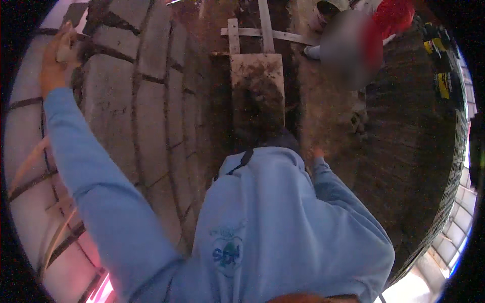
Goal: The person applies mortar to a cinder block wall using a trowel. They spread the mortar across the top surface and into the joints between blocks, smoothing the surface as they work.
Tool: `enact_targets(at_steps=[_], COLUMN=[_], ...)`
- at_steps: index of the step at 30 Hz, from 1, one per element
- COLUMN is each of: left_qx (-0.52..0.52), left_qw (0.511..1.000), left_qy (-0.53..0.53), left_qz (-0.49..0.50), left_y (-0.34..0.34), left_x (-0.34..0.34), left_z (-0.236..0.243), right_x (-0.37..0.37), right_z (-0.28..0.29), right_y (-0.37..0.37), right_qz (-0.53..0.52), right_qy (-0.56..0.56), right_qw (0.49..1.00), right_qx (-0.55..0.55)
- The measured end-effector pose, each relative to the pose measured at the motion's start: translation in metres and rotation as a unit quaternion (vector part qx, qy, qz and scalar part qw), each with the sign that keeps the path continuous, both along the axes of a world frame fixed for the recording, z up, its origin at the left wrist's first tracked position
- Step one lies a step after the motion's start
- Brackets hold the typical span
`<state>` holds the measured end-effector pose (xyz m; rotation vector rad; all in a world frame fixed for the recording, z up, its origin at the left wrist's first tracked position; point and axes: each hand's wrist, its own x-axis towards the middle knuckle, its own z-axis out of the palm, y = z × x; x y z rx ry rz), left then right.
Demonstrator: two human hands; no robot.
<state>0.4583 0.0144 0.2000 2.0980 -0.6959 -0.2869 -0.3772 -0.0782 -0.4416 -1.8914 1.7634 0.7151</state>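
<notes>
My left arm reaches up along the block wall at the left. My left hand is at the wall's broken upper part, with its fingers curled about a small pale piece whose kind I cannot make out. Dark gaps and a jagged edge lie beside it. My right hand hangs low by my right side, mostly hidden beyond the sleeve. Its fingers do not show clearly, nor does anything in them.
Below me a dirty board lies by nailed wooden slats. Ahead on the right is another person in red and white. A dark ridged surface curves along the right, with black and yellow items beyond.
</notes>
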Motion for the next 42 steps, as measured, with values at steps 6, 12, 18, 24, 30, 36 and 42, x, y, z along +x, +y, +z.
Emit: enact_targets(at_steps=[6,12,18,24,30,36,42], left_qx=[-0.068,-0.124,-0.090,-0.129,-0.005,-0.018,-0.016], left_qw=[0.997,0.989,0.972,0.937,0.928,0.933,0.931], left_qy=[0.003,0.046,0.157,0.181,0.197,0.169,0.147], left_qz=[0.047,0.061,0.150,0.270,0.317,0.319,0.334], left_y=[0.008,0.000,-0.013,-0.044,-0.143,-0.146,-0.173], left_x=[-0.019,-0.035,-0.001,0.045,0.043,0.055,0.051], left_z=[0.027,0.016,0.000,-0.012,0.041,0.047,0.046], right_x=[0.096,0.312,0.713,0.914,0.967,0.972,0.969], right_z=[0.020,0.040,0.212,0.356,0.382,0.395,0.391], right_y=[-0.066,-0.196,-0.292,-0.293,-0.283,-0.293,-0.304], right_qz=[0.050,0.099,0.070,0.288,0.299,0.292,0.297], right_qy=[-0.136,-0.383,-0.754,-0.742,-0.740,-0.753,-0.754], right_qw=[0.989,0.903,0.651,0.597,0.602,0.589,0.586], right_qx=[-0.029,-0.166,0.054,-0.097,-0.033,-0.025,-0.002])
